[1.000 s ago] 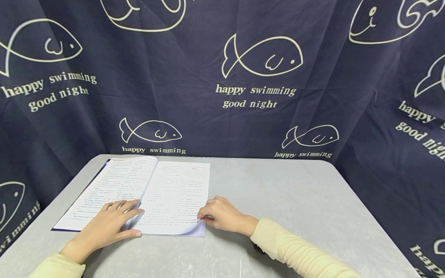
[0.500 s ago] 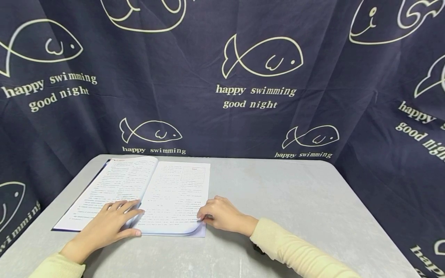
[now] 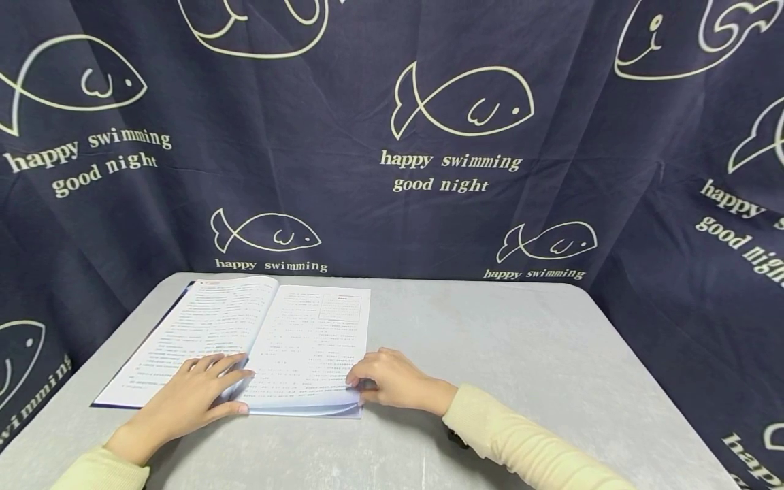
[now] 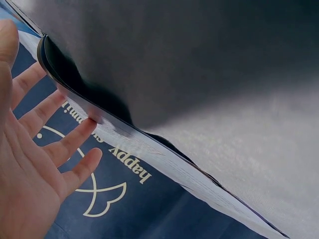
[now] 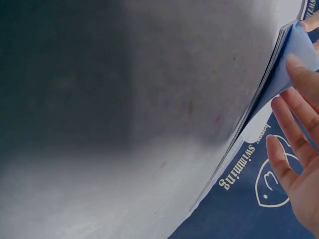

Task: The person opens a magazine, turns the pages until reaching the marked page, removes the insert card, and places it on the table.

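Note:
An open book lies on the left half of the table, with its printed left page (image 3: pixel 202 316) rising toward the spine and its right page (image 3: pixel 306 340) facing up. My left hand (image 3: pixel 190 398) rests on the lower left page near the spine, fingers spread and thumb at the bottom edge. At the lower right corner, my right hand (image 3: pixel 392 381) pinches the right page between thumb and index finger. The page's bottom edge bows up from the sheets below. In the right wrist view, the thumb (image 5: pixel 301 74) lies against the bluish underside of the lifted page (image 5: pixel 279 79).
The grey table (image 3: pixel 490 340) extends to the right of the book. A dark blue curtain (image 3: pixel 343 170) with white fish outlines and lettering hangs behind and on both sides. A dark cover edge (image 3: pixel 116 406) shows under the left page.
The right page's curled corner has shifted: its bottom edge now bows up in a gap near the right hand. The right thumb has parted slightly from the index finger. The left hand stays put.

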The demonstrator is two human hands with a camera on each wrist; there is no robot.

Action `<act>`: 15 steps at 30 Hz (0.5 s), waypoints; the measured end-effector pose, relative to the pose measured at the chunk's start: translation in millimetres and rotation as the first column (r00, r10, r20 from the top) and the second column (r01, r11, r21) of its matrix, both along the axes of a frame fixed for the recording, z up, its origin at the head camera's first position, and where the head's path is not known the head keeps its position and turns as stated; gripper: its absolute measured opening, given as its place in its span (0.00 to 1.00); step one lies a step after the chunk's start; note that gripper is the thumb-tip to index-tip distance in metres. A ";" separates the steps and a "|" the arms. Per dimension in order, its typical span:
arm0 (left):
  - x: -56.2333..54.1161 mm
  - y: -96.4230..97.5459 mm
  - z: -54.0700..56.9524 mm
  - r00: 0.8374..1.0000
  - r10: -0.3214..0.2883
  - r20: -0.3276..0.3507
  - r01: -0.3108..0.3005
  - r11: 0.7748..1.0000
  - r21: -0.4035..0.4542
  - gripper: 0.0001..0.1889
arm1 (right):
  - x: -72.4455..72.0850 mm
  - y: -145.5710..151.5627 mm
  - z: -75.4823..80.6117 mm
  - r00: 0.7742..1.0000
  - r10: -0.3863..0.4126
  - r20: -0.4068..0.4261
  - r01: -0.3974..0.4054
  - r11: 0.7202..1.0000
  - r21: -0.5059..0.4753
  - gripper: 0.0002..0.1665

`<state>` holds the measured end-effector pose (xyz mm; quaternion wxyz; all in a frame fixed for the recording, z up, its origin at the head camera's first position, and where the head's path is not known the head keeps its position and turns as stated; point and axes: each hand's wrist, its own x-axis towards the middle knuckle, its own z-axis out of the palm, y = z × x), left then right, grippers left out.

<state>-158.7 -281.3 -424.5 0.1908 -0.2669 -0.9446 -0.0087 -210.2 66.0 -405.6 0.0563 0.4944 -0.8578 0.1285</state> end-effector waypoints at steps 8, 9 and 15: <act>1.0 0.0 0.2 0.999 0.020 0.030 -0.020 1.000 -0.001 0.27 | -2.1 2.1 -1.9 0.999 0.054 0.007 -0.054 0.998 -0.031 0.25; 1.4 0.1 0.5 0.999 0.023 0.034 -0.023 1.000 0.000 0.27 | -2.2 2.3 -1.8 0.998 0.058 0.010 -0.058 0.998 -0.034 0.26; 1.6 0.6 0.4 0.999 0.024 0.029 -0.024 1.000 0.000 0.27 | -1.3 2.3 0.4 0.998 0.037 0.052 -0.037 0.999 -0.011 0.29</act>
